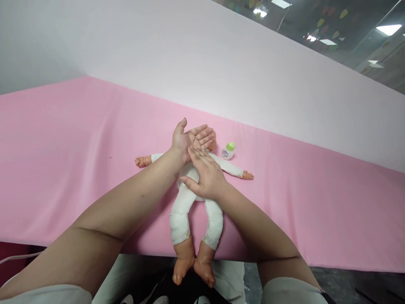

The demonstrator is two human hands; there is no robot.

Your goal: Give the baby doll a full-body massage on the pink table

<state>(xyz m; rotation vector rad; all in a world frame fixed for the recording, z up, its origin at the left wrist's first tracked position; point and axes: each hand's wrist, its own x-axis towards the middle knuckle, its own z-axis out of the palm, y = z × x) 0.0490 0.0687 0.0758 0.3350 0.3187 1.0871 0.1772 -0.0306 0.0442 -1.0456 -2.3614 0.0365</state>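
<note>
Neither of our hands grips anything: our left hand [189, 139] lies palm-up and open, and our right hand's [205, 175] fingertips rest on that palm. Beneath them on the pink table [63, 169] a doll [182, 211] in white lies face-up, feet past the near edge, with a small green-capped bottle [228, 150] just beside its head.

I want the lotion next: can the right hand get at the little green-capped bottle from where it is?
Probably yes: the right hand is empty over the doll, and the bottle stands on bare pink cloth beyond it.
</note>
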